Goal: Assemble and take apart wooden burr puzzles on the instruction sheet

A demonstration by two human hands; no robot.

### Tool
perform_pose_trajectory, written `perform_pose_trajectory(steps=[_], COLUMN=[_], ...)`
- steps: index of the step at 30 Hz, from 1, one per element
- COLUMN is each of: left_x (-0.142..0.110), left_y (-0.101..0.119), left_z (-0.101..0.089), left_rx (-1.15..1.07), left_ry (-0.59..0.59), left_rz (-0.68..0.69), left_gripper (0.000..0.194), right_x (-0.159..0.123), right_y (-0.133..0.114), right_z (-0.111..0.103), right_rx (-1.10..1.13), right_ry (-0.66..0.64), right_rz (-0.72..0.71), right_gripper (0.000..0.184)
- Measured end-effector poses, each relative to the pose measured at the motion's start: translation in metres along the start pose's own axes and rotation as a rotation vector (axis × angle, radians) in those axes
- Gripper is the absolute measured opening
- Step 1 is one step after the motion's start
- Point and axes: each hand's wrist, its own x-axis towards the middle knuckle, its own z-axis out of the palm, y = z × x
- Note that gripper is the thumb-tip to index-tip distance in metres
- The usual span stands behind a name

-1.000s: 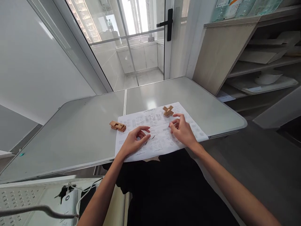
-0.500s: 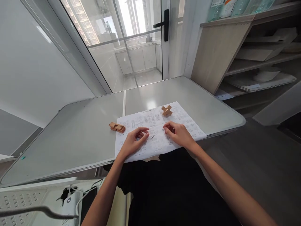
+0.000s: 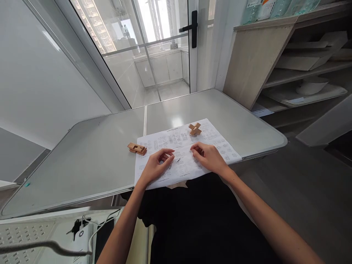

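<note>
Sheet (image 3: pixel 183 147): printed paper lying on the table (image 3: pixel 104 157).
Left hand (image 3: pixel 157 165): at the sheet's left part, half open, thumb and fingers apart, nothing visible between.
Right hand (image 3: pixel 208 157): at the sheet's right part, fingers curled toward the thumb; cannot tell whether they grip anything.
Wooden cross (image 3: pixel 195 129): on the sheet's far right part, untouched.
Wooden block (image 3: pixel 136 149): at the sheet's left edge.

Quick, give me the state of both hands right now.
Left hand: open, loosely curved over the printed sheet, nothing seen in its grip.
Right hand: curled, nothing seen held; whether fully closed cannot be told.
</note>
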Motion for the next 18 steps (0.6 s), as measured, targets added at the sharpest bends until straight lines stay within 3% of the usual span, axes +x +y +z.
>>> perform_pose_trajectory(steps=[18], left_x=[-0.0003], left_y=[0.0017], left_z=[-0.0005], left_rx=[0.009], left_ry=[0.003], left_rz=[-0.005], left_gripper=[0.037], right_x=[-0.0005], right_y=[0.0006], right_z=[0.0001], right_rx=[-0.01], right_ry=[-0.002], right_rz=[-0.014], right_gripper=[0.016])
